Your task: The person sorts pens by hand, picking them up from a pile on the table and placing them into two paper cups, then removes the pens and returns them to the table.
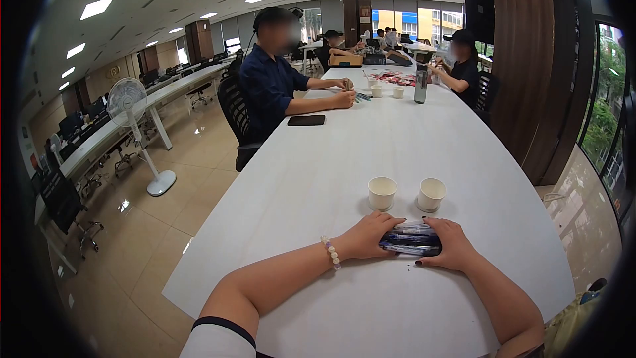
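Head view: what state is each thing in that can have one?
Bundle of dark pens: lying flat on the white table, gripped from both sides.
Left hand: closed on the bundle.
Right hand: closed on the bundle.
Two white paper cups: upright, open.
Black phone: flat.
Grey bottle: upright.

Two white paper cups (382,192) (431,194) stand side by side on the long white counter (331,159), and two bare hands (366,235) (452,245) close on one bundle of dark blue pens (411,240) — too tightly packed to count. Farther along lie one flat black phone (306,120), one tall grey metal bottle (421,83) and two more small white cups (376,91) (398,92) — and one white pedestal fan (128,101) stands on the floor.
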Action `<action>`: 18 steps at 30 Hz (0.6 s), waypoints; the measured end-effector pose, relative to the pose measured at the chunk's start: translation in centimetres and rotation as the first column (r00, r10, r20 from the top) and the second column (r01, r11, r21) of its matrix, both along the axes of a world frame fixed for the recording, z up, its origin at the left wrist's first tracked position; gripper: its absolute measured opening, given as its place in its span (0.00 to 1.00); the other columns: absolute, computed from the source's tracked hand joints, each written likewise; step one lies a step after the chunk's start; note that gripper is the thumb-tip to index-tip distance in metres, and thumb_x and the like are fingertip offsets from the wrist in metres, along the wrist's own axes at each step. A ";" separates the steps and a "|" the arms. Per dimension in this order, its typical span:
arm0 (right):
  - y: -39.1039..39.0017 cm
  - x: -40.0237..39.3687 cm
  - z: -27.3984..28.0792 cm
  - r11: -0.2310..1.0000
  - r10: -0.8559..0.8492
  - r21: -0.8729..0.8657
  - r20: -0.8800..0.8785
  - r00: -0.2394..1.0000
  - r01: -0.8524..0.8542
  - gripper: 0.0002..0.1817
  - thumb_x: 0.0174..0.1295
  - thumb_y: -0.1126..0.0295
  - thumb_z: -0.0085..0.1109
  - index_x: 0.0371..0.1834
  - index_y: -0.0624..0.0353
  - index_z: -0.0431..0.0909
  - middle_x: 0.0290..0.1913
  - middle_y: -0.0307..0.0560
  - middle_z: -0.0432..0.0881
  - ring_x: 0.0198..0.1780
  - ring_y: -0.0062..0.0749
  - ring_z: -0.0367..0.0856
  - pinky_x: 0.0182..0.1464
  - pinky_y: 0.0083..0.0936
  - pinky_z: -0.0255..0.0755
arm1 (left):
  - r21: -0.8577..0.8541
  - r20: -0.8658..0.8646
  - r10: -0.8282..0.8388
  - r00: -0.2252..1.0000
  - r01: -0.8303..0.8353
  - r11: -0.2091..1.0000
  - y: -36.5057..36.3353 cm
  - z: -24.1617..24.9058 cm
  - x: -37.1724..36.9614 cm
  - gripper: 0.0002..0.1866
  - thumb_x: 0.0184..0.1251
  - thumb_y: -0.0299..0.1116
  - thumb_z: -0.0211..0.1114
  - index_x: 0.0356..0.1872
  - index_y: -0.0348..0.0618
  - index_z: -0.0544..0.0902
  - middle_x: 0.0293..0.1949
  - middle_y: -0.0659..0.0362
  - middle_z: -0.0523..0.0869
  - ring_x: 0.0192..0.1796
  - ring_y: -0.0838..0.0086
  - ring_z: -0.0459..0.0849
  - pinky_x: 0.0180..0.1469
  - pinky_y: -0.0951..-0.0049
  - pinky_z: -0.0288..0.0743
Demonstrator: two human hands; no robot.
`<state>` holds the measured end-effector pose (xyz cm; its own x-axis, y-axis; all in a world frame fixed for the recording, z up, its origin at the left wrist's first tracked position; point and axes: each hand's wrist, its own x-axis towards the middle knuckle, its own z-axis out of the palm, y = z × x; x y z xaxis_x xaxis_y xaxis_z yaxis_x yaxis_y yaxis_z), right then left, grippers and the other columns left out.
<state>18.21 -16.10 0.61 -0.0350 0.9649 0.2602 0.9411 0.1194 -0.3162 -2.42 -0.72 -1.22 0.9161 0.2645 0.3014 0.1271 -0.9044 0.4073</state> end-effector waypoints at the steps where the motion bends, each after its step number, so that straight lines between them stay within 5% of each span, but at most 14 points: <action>1: -0.1 -0.2 0.3 1.000 -0.006 -0.025 -0.056 0.998 0.005 0.47 0.40 0.48 0.73 0.64 0.57 0.67 0.60 0.51 0.73 0.63 0.46 0.66 0.67 0.40 0.56 | -0.021 0.011 -0.018 1.000 0.019 1.000 -0.1 0.1 0.0 0.39 0.48 0.42 0.74 0.63 0.43 0.68 0.55 0.50 0.75 0.59 0.57 0.70 0.63 0.61 0.64; 14: 0.0 -0.2 0.2 0.987 0.049 0.156 -0.075 0.996 -0.037 0.23 0.43 0.68 0.71 0.46 0.58 0.79 0.41 0.47 0.82 0.42 0.38 0.80 0.47 0.29 0.75 | 0.072 0.116 -0.018 0.993 0.010 0.997 -0.9 1.0 -0.7 0.28 0.53 0.32 0.71 0.57 0.47 0.75 0.46 0.57 0.82 0.46 0.63 0.80 0.49 0.68 0.75; 16: -0.2 -0.3 0.3 0.989 0.016 0.145 -0.330 0.944 0.034 0.23 0.45 0.72 0.71 0.47 0.59 0.78 0.40 0.48 0.83 0.44 0.39 0.81 0.49 0.29 0.75 | -0.024 0.159 0.010 0.987 -0.006 1.000 -0.8 1.1 -0.8 0.27 0.53 0.32 0.71 0.57 0.46 0.75 0.47 0.56 0.82 0.47 0.62 0.80 0.49 0.67 0.76; 18: 0.0 -0.1 0.2 0.986 -0.003 0.155 -0.358 0.934 0.063 0.23 0.45 0.73 0.71 0.48 0.59 0.78 0.41 0.49 0.83 0.45 0.39 0.82 0.50 0.28 0.75 | -0.121 0.200 0.041 0.979 -0.017 0.993 -0.6 0.9 -0.8 0.27 0.54 0.31 0.71 0.57 0.46 0.75 0.47 0.56 0.82 0.47 0.62 0.81 0.50 0.67 0.76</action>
